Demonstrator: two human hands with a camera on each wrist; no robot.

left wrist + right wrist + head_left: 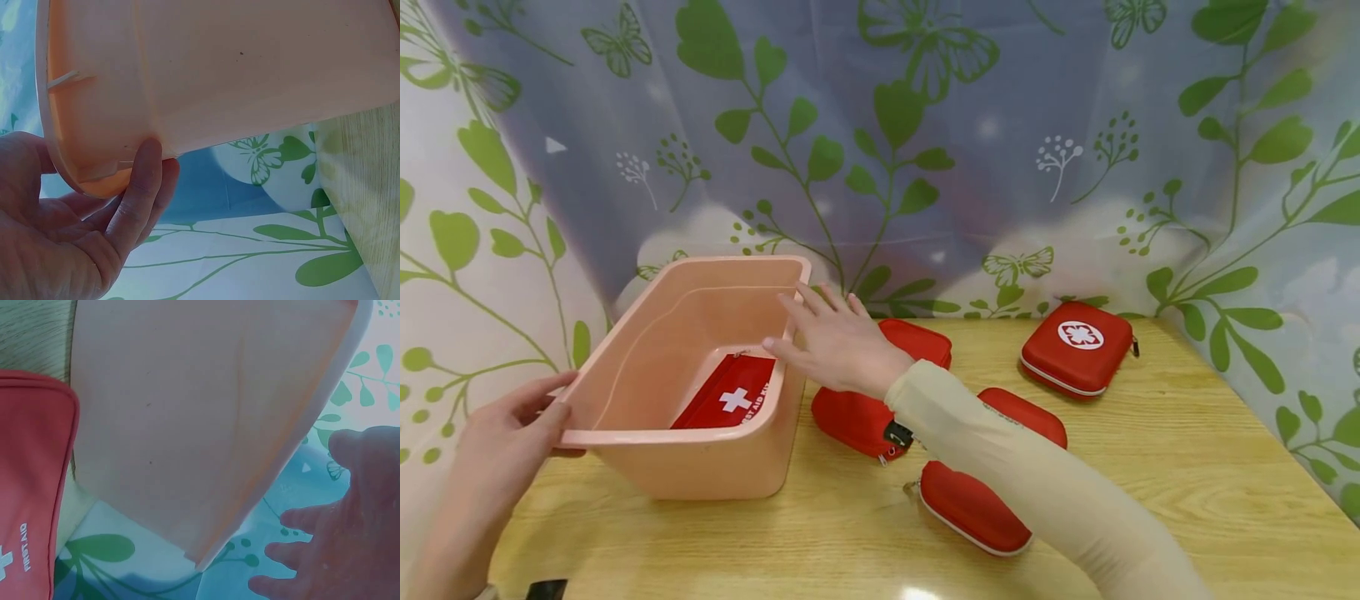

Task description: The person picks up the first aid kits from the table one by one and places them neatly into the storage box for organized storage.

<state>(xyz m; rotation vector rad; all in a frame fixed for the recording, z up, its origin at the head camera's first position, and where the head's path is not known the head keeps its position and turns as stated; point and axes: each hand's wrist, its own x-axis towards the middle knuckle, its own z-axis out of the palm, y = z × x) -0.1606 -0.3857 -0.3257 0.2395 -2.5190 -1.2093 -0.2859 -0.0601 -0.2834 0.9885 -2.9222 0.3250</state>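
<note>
In the head view the pink tub sits on the wooden table, between eight and nine o'clock. The left hand grips the tub's eight o'clock corner, its fingers bent round the lip. The right hand is wide open with its fingers spread, up by the tub's three o'clock side. It has hold of nothing, and it is hard to tell if any finger touches the tub.

A red first aid pouch lies inside, on the tub's floor. If the left hand lifts its corner alone, the tub could tip toward three o'clock and the pouch could slide that way, because nothing grips the other side. A push toward three o'clock could bump the red bag just beside the tub. The pale sleeve crosses over the long red case at five o'clock, so a dropped arm could knock it.
</note>
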